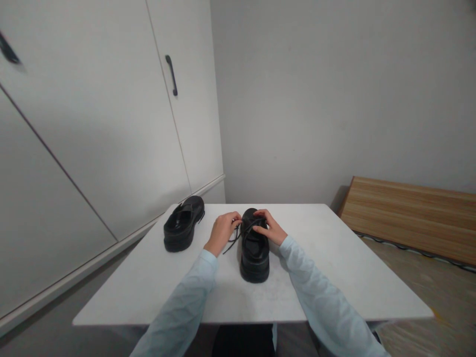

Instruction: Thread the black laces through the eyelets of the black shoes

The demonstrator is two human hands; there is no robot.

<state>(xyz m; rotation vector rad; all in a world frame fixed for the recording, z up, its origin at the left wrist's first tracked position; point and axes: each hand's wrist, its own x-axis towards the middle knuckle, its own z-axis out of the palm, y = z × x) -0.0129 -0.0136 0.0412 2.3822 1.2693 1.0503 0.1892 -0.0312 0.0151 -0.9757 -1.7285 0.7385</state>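
A black lace-up shoe stands upright on the white table, its heel toward me and its toe pointing away. At its left side, my left hand is closed, thumb and fingers pinching the black shoelace, whose loose end trails onto the table. My right hand curls over the shoe's right side with fingers at the lacing; whether it grips the lace or only rests on the shoe is not clear. The matching black shoe sits apart at the table's back left corner.
The white table reaches a light cabinet on the left, which has dark handles. A grey wall rises behind. To the right, a wood-grain board leans near the wall, with a dark cable along its lower edge.
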